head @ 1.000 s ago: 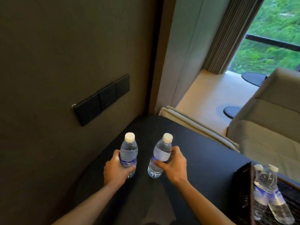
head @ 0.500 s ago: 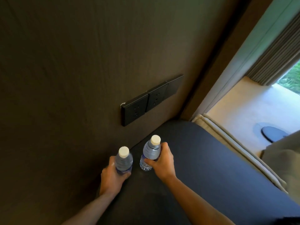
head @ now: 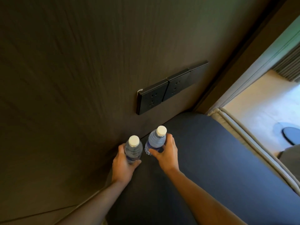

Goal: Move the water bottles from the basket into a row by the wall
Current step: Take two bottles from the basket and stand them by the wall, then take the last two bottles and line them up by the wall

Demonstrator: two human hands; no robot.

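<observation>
Two clear water bottles with white caps stand upright side by side on the dark tabletop (head: 211, 159), close against the brown wall (head: 81, 78). My left hand (head: 123, 161) is wrapped around the left bottle (head: 133, 148). My right hand (head: 165, 153) grips the right bottle (head: 156, 140) from its right side. Whether the bottle bases rest on the table is hidden by my hands. The basket is out of view.
A black strip of wall sockets (head: 168, 88) sits on the wall just above and right of the bottles. The table's pale padded edge (head: 253, 140) runs along the right, with a light floor (head: 263, 108) and a dark round base (head: 292, 135) beyond.
Both hands have carried the bottles forward and left up to the wall. My view has swung left, so the basket, chair and window have left the frame.
</observation>
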